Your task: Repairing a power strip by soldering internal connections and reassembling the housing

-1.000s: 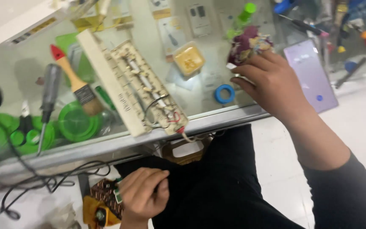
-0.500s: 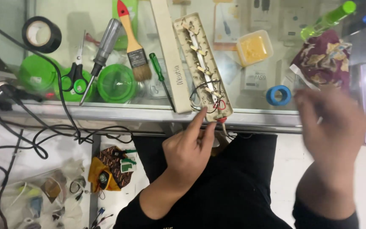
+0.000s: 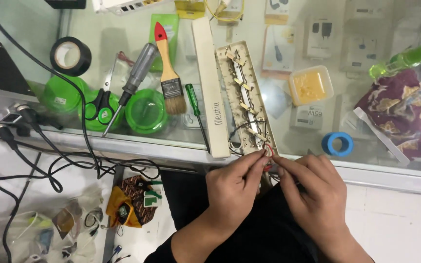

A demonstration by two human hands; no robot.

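An opened cream power strip (image 3: 243,92) lies on the glass counter with its metal contacts showing, and its long cover (image 3: 209,83) rests beside it on the left. Red and black wires (image 3: 267,152) come out of the strip's near end. My left hand (image 3: 235,190) pinches those wires at the counter's front edge. My right hand (image 3: 313,192) meets it from the right, its fingertips on the same wires.
On the glass lie a green screwdriver (image 3: 195,108), a paintbrush (image 3: 167,73), a grey-handled screwdriver (image 3: 131,83), scissors (image 3: 101,102), green lids (image 3: 146,111), black tape (image 3: 70,56), blue tape (image 3: 337,144), a yellow tub (image 3: 311,86) and a patterned cloth (image 3: 400,112). Cables (image 3: 59,160) trail left.
My left hand came up from my lap to the strip's near end. My right hand left the patterned cloth and joined it at the wires. The view shifted left.
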